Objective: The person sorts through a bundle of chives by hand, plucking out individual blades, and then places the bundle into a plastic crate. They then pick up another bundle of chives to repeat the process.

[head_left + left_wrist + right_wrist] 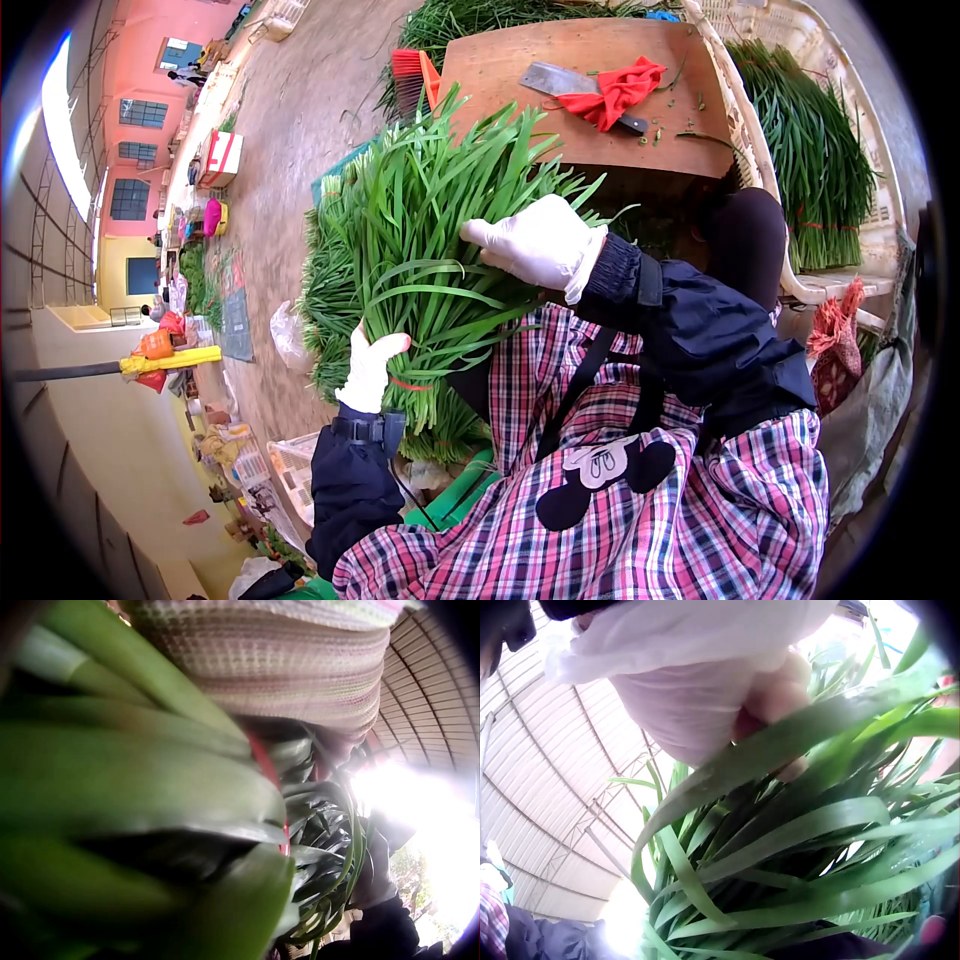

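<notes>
A banded bundle of long green leaves (430,240) lies in front of the person, its red band (411,385) near the cut stem ends. The white-gloved left hand (366,370) grips the bundle's side beside that band, thumb across the stems; its other fingers are hidden. In the left wrist view the knitted glove (277,667) lies against the stems and the red band (264,761). Over the upper leaves, the gloved right hand (540,242) has its fingers curled. The right wrist view shows this hand (712,697) with bare fingertips pinching leaves (780,750).
Beyond the bundle a wooden board (590,130) carries a cleaver (560,80) and a red cloth (622,92). A pale crate (885,190) at the right holds banded leaves (800,150). A red brush (410,68) stands by the board's left edge. More bundles (330,270) lie beneath.
</notes>
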